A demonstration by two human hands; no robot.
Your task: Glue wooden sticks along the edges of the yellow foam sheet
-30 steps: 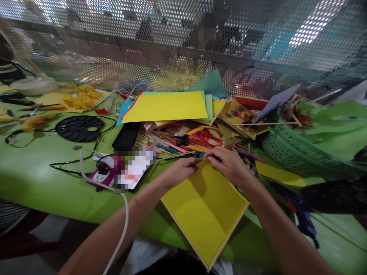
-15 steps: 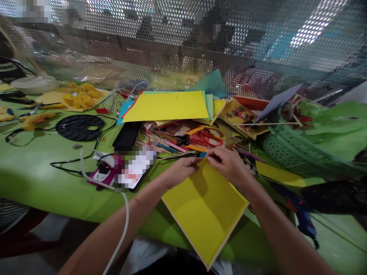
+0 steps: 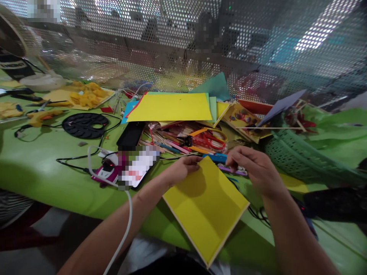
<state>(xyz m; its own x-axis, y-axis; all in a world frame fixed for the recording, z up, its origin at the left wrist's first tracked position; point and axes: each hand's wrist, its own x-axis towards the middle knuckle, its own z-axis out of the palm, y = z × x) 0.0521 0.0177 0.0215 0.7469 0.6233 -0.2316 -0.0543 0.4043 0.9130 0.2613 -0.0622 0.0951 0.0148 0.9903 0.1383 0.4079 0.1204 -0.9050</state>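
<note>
A yellow square board [image 3: 205,206] with a thin wooden rim lies tilted over the near edge of the green table [image 3: 43,172]. My left hand [image 3: 180,170] pinches the board's far corner with closed fingers. My right hand [image 3: 256,168] hovers just right of that corner, off the board. Its fingers are curled and blurred, and I cannot make out anything in them. A pile of coloured sticks [image 3: 169,143] and red scissors [image 3: 212,139] lies just beyond both hands.
Yellow paper sheets [image 3: 170,107] are stacked behind the sticks. A phone [image 3: 137,168] and a black case [image 3: 130,135] lie to the left, with cables and a black disc [image 3: 84,125]. A green basket [image 3: 298,152] stands at the right. A perforated metal screen closes the back.
My right hand has let go of the board's far corner and moved to the right. The left hand keeps its pinch. The board lies slightly flatter.
</note>
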